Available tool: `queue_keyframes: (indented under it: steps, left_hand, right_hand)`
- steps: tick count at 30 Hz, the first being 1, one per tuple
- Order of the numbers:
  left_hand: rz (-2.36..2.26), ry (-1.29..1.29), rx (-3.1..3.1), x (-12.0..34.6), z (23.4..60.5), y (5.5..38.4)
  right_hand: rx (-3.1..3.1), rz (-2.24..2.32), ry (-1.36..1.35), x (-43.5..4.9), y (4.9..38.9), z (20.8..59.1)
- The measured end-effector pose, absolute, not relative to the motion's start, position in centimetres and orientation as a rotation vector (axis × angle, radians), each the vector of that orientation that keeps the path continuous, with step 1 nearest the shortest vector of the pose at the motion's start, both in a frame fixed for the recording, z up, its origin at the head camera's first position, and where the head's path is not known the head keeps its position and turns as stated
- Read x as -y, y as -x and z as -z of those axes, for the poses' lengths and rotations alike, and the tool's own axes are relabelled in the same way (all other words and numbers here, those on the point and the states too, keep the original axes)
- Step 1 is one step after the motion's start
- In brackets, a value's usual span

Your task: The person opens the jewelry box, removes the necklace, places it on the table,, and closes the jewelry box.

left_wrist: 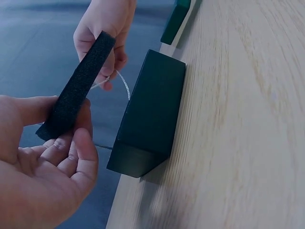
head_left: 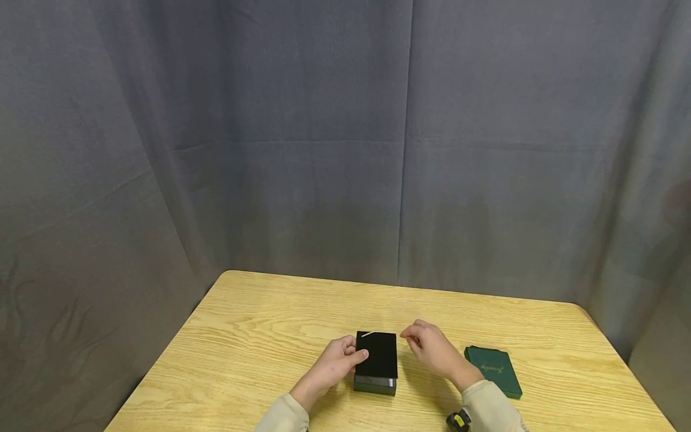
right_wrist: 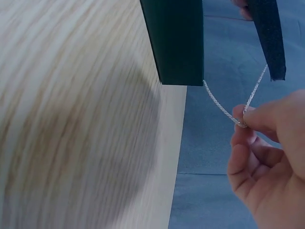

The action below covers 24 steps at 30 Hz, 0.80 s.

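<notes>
My left hand (head_left: pixel 336 361) grips a black foam pad (head_left: pixel 378 357) by its left side, thumb on top. The pad is held above an open dark green box (head_left: pixel 374 389) on the table. Off the pad's right side, my right hand (head_left: pixel 433 349) pinches a thin silvery chain (right_wrist: pixel 217 102) between thumb and fingertips. In the right wrist view the chain runs from the pad to the fingertips and on to the box's rim. A pale streak crosses the pad's far left corner. The box's inside is mostly hidden by the pad.
The green box lid (head_left: pixel 493 372) with gold lettering lies to the right of my right hand. The wooden table (head_left: pixel 259 336) ends at grey curtains (head_left: pixel 318 150) behind and at the sides. A dark band with a yellow patch (head_left: pixel 459 420) sits at the right sleeve.
</notes>
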State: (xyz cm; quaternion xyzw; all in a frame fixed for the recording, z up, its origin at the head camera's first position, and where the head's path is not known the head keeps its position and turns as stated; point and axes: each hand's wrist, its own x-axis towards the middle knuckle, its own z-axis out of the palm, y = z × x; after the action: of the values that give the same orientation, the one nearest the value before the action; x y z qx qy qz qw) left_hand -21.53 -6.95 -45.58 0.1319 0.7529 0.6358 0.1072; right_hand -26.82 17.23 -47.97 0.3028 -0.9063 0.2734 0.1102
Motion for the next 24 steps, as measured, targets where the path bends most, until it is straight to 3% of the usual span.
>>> queue_keyframes:
  steps: [13,24]
  left_hand:
    - [-1.851,-0.369,-2.246,7.2,48.6,23.5]
    - [-1.864,-0.376,-2.248,7.0,46.5,22.0]
  right_hand:
    - [2.661,-0.720,-0.843,-18.0,27.1,47.8]
    - [2.727,-0.706,-0.648,-18.7,27.3,47.3]
